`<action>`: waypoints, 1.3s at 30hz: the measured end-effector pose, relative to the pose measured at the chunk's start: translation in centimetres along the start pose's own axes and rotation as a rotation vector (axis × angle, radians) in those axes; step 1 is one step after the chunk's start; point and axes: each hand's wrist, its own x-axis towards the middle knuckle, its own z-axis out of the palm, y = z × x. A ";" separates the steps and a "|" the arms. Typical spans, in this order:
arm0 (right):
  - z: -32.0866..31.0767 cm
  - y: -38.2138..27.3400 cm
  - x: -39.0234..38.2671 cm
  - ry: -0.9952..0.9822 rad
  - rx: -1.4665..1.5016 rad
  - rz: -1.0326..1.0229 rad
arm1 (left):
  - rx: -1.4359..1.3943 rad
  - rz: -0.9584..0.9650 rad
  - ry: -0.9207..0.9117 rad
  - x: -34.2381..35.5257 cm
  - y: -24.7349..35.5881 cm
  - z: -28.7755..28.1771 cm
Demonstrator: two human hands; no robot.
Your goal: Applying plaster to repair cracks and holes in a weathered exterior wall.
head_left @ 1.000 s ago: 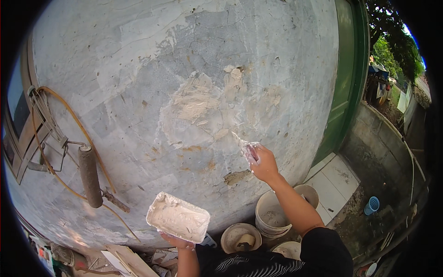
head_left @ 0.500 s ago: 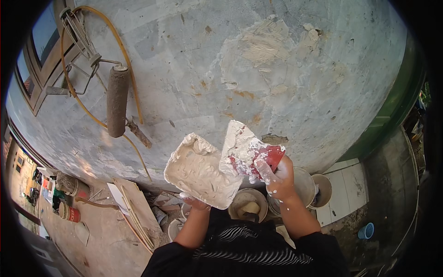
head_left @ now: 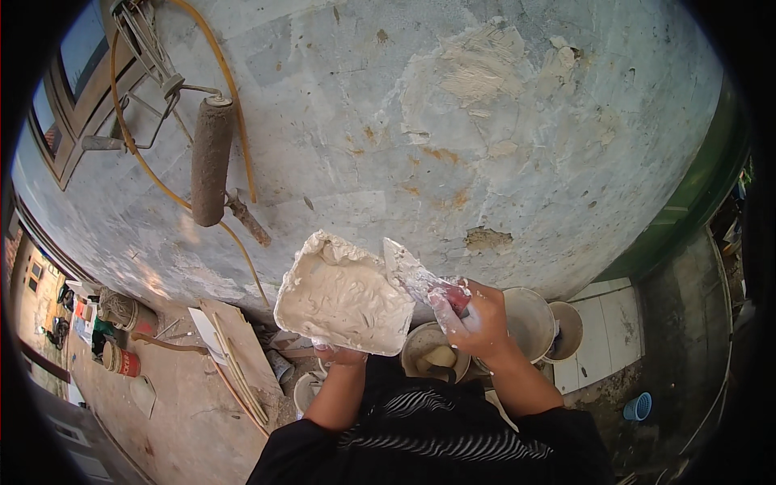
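Observation:
My left hand [head_left: 339, 353] grips the lower edge of a tray [head_left: 386, 343] smeared with cream-coloured filler paste; most of its fingers are hidden underneath. In my right hand [head_left: 477, 319] is a putty knife [head_left: 412, 272] with a red handle, its blade coated in paste and tilted beside the tray's right edge. Paste dabs the fingers and thumb of my right hand. Both tools are held in front of a grey wall [head_left: 323, 145], which has a rough patch of paste [head_left: 485, 69] higher up and a chipped hole [head_left: 489, 238] to the right of the knife.
A paint roller [head_left: 212, 162] and a yellow hose [head_left: 230, 105] hang at the left. Below my hands stand several buckets, one a round bucket [head_left: 529, 327]. Boards and sticks [head_left: 234, 364] lean at the lower left. A blue basket [head_left: 638, 406] lies at right.
The putty knife has turned so its blade shows narrower, and has dropped slightly. My right hand has moved a little left and down. The tray has shifted slightly left.

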 end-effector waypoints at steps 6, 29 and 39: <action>1.1 -0.9 -1.0 -0.156 -0.059 -0.069 | -0.025 0.051 -0.049 0.5 0.1 -0.1; 2.4 1.7 -0.8 -0.155 -0.027 -0.332 | 0.197 0.017 0.421 1.1 0.2 2.0; 3.7 0.6 -1.5 -0.069 -0.136 -0.365 | 0.215 -0.013 0.453 1.5 0.4 2.1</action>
